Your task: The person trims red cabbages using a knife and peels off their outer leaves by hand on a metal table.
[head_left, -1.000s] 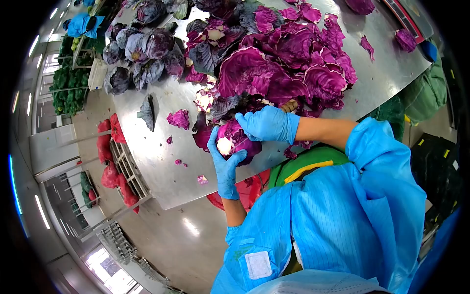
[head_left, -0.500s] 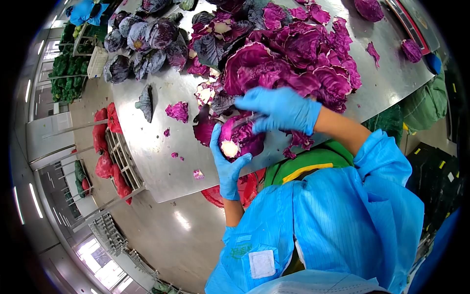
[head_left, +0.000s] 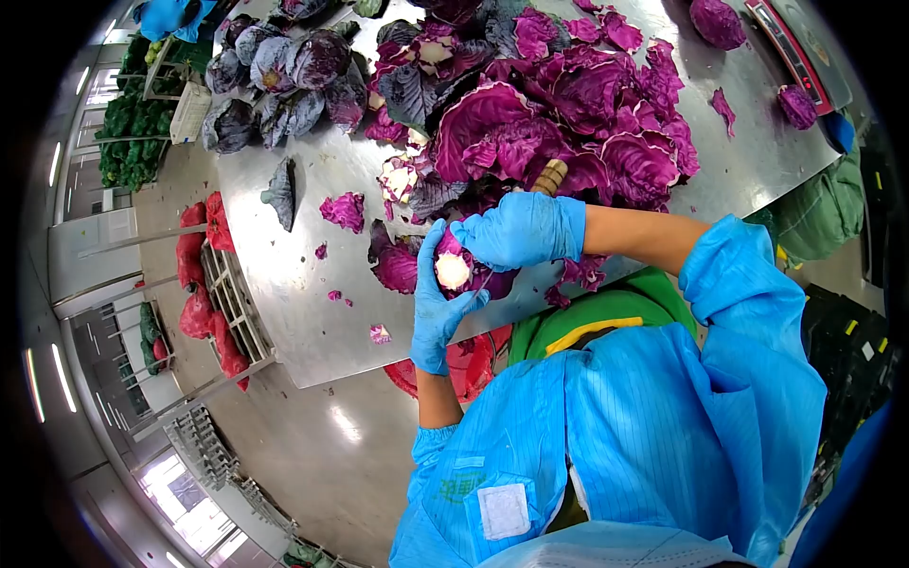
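Observation:
A purple cabbage (head_left: 454, 271) with a pale cut stem facing up is near the metal table's front edge. My left hand (head_left: 438, 308), in a blue glove, is wrapped round its left side. My right hand (head_left: 523, 230), also gloved, is closed round a tool with a wooden handle (head_left: 550, 176) sticking out above the fist; the tool's other end is hidden. Its fingers press against the cabbage's upper right. A loose purple leaf (head_left: 393, 260) lies just left of the cabbage. Behind my hands is a heap of purple leaves (head_left: 578, 123).
Dark unpeeled cabbages (head_left: 294, 71) stand at the table's back left. Two cabbages, one of them small (head_left: 797, 106), lie at the right beside a red-edged device (head_left: 791, 57). Leaf scraps dot the metal table (head_left: 312, 293). A red container (head_left: 464, 371) is below the front edge.
My right hand swung up and right off the cabbage, a blade briefly showing, and has come back against it. The wooden handle shows again. My left hand has kept its hold.

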`<state>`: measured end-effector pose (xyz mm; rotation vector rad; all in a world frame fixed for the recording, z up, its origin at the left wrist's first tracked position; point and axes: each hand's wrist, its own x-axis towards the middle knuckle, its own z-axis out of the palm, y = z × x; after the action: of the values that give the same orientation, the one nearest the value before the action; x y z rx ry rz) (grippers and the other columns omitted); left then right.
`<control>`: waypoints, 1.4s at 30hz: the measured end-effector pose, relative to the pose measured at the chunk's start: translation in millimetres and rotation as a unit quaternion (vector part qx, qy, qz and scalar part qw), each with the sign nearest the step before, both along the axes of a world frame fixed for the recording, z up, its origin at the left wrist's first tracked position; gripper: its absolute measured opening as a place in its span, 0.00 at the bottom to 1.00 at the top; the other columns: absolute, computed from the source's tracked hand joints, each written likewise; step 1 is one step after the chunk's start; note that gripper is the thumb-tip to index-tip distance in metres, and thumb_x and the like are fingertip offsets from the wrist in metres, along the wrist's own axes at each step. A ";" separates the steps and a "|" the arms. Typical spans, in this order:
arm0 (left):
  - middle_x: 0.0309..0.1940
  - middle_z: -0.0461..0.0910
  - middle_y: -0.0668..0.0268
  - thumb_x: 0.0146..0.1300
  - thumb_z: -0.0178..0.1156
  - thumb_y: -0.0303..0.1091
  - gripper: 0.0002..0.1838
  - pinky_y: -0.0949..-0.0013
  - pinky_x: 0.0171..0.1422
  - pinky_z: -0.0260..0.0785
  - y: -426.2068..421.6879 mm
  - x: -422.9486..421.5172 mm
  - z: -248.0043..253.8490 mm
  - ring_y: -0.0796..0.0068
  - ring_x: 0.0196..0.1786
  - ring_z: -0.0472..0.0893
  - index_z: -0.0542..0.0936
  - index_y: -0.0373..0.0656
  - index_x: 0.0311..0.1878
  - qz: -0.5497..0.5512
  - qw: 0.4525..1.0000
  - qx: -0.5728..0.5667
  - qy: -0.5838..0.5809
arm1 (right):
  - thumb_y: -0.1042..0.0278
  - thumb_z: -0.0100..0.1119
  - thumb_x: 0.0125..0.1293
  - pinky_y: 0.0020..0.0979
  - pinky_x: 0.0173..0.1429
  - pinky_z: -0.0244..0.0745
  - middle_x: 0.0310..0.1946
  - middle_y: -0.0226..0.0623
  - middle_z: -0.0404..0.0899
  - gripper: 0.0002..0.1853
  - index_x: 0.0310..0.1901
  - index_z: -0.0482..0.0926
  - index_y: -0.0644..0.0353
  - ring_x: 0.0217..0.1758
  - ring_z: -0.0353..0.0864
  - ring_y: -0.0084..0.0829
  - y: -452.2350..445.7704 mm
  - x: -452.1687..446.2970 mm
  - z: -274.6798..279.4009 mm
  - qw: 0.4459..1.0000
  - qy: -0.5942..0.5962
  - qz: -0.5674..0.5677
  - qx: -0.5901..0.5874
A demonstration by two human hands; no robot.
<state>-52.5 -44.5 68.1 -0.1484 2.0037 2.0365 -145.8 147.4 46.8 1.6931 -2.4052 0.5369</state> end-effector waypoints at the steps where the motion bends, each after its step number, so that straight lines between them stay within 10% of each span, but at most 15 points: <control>1: 0.72 0.62 0.61 0.32 0.76 0.26 0.59 0.60 0.79 0.55 1.9 0.8 3.3 0.64 0.73 0.63 0.59 0.43 0.75 0.009 1.000 0.007 -0.013 | 0.62 0.60 0.58 0.36 0.18 0.72 0.30 0.38 0.76 0.19 0.48 0.78 0.64 0.21 0.79 0.35 -0.7 0.5 -3.0 0.998 0.060 -0.009 -0.013; 4: 0.73 0.61 0.59 0.32 0.76 0.29 0.57 0.59 0.80 0.49 -2.8 13.3 -10.0 0.62 0.76 0.60 0.61 0.40 0.73 -0.032 0.987 -0.114 0.110 | 0.65 0.56 0.60 0.35 0.19 0.73 0.27 0.36 0.74 0.06 0.36 0.76 0.56 0.23 0.79 0.35 15.0 -45.6 -4.4 0.985 0.008 -0.174 -0.005; 7: 0.74 0.60 0.57 0.34 0.78 0.31 0.58 0.58 0.82 0.45 5.7 17.6 -8.1 0.61 0.77 0.58 0.59 0.39 0.73 0.024 0.992 -0.064 0.107 | 0.62 0.62 0.59 0.38 0.30 0.77 0.31 0.42 0.76 0.19 0.51 0.76 0.60 0.30 0.81 0.42 37.8 -44.3 18.6 0.945 -0.076 -0.254 -0.191; 13: 0.76 0.55 0.55 0.35 0.80 0.34 0.61 0.54 0.82 0.44 11.4 17.9 -31.9 0.57 0.78 0.56 0.56 0.41 0.75 0.083 0.976 -0.013 0.200 | 0.32 0.67 0.53 0.41 0.58 0.74 0.53 0.56 0.78 0.48 0.64 0.71 0.67 0.54 0.80 0.49 35.7 6.4 49.5 0.873 -0.406 -0.244 -0.114; 22: 0.75 0.54 0.48 0.61 0.69 0.40 0.43 0.55 0.79 0.47 42.9 20.2 -7.4 0.53 0.78 0.54 0.59 0.39 0.74 0.102 0.956 -0.242 0.127 | 0.58 0.71 0.55 0.37 0.52 0.76 0.44 0.46 0.79 0.32 0.63 0.76 0.50 0.47 0.81 0.42 27.4 8.7 16.4 0.862 -0.457 -0.172 -0.136; 27: 0.73 0.58 0.54 0.60 0.68 0.36 0.42 0.59 0.77 0.52 34.1 30.0 -8.9 0.60 0.74 0.61 0.58 0.40 0.75 0.121 0.979 -0.157 0.053 | 0.67 0.62 0.56 0.42 0.45 0.79 0.43 0.47 0.80 0.21 0.53 0.78 0.59 0.42 0.83 0.47 31.8 0.7 -16.5 0.929 -0.179 -0.292 -0.141; 32: 0.71 0.62 0.59 0.57 0.64 0.35 0.44 0.57 0.72 0.64 3.7 43.0 -14.9 0.60 0.70 0.67 0.57 0.47 0.77 0.230 0.971 0.065 -0.025 | 0.76 0.63 0.53 0.43 0.41 0.78 0.51 0.47 0.73 0.34 0.65 0.68 0.52 0.42 0.81 0.49 43.1 -22.5 1.7 0.866 -0.200 -0.457 -0.038; 37: 0.71 0.62 0.57 0.60 0.62 0.36 0.45 0.49 0.67 0.70 -7.3 40.9 -17.7 0.55 0.69 0.70 0.52 0.52 0.78 0.282 0.931 0.212 -0.090 | 0.43 0.66 0.60 0.39 0.45 0.78 0.44 0.48 0.75 0.40 0.70 0.67 0.54 0.41 0.81 0.45 26.9 17.0 28.0 0.909 -0.249 -0.325 -0.071; 42: 0.72 0.60 0.54 0.57 0.64 0.35 0.48 0.48 0.69 0.68 -8.1 35.3 -10.6 0.54 0.70 0.68 0.50 0.51 0.79 0.236 0.946 0.202 -0.093 | 0.37 0.70 0.54 0.37 0.57 0.74 0.47 0.44 0.81 0.41 0.65 0.75 0.54 0.48 0.82 0.39 -1.3 21.3 -8.1 0.860 -0.430 -0.234 -0.145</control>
<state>-17.1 -52.6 57.5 -0.7659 1.4964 2.5569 -124.4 146.1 38.7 0.7333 -2.8973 1.7334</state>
